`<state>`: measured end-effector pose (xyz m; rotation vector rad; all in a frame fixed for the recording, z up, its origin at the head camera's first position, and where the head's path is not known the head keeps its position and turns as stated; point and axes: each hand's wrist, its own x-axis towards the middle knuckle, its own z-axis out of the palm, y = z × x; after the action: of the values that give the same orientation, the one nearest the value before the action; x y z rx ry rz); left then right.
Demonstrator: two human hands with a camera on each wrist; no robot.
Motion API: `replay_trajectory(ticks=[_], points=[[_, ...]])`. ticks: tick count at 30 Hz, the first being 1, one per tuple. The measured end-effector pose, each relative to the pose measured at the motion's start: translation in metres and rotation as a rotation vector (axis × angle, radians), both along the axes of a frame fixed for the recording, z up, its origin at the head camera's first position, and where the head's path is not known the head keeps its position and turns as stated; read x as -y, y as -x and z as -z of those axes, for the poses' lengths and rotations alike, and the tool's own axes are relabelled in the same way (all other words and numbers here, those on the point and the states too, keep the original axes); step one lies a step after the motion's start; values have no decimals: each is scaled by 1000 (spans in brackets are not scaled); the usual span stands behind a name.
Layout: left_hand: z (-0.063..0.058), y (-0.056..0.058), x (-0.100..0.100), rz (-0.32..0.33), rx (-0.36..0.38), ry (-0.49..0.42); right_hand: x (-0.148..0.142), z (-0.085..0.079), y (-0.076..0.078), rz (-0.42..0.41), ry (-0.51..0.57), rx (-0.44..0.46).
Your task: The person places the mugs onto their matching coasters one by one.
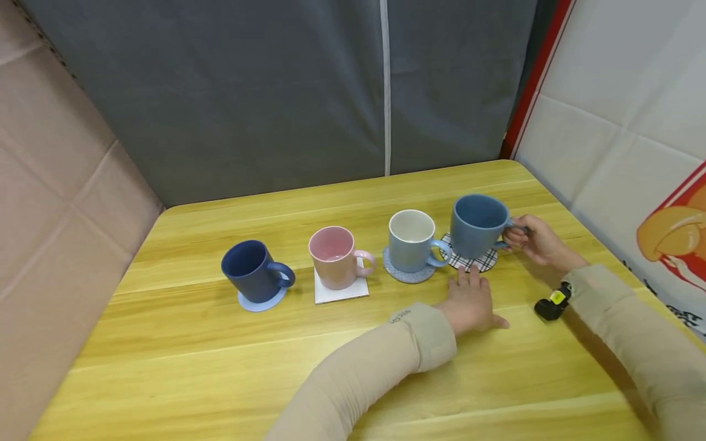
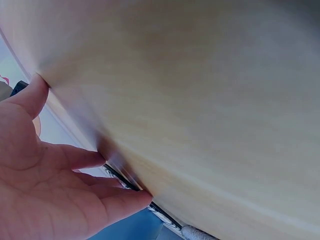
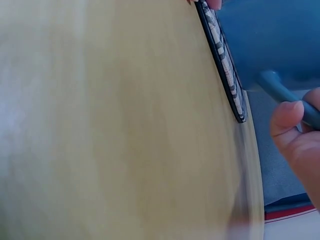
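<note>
My right hand point(image 1: 534, 240) grips the handle of a grey-blue mug point(image 1: 478, 229) at the right end of the row. Thumb and fingers curl round that handle in the right wrist view, where the mug point(image 3: 280, 42) stands upright at a black-and-white plaid coaster point(image 3: 225, 65). From the front, my left hand point(image 1: 470, 301) reaches to the plaid coaster point(image 1: 485, 261), its fingertips on the near edge and its thumb spread to the right. In the left wrist view the left hand point(image 2: 60, 185) has extended fingers, with the tips at the coaster's dark rim.
To the left, a white mug with a light-blue handle point(image 1: 410, 242) sits on a round grey coaster point(image 1: 409, 277). A pink mug point(image 1: 333, 260) stands on a square white coaster point(image 1: 342, 294), and a navy mug point(image 1: 255, 275) on a round pale-blue coaster point(image 1: 261, 305). Dark curtain point(image 1: 265, 98) hangs behind the wooden table point(image 1: 209, 367).
</note>
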<state>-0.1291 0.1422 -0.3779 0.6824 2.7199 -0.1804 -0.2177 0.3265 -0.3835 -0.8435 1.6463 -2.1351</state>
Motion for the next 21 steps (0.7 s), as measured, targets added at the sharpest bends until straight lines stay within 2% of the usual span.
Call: replay_trajectory(ticks=[10, 17, 21], points=[[1, 0, -1, -1, 8, 3, -2, 1, -2, -38, -1, 15], [0, 0, -1, 6, 10, 6, -2, 1, -3, -13, -30, 16], [0, 0, 0, 6, 11, 5, -2, 1, -3, -47, -12, 14]])
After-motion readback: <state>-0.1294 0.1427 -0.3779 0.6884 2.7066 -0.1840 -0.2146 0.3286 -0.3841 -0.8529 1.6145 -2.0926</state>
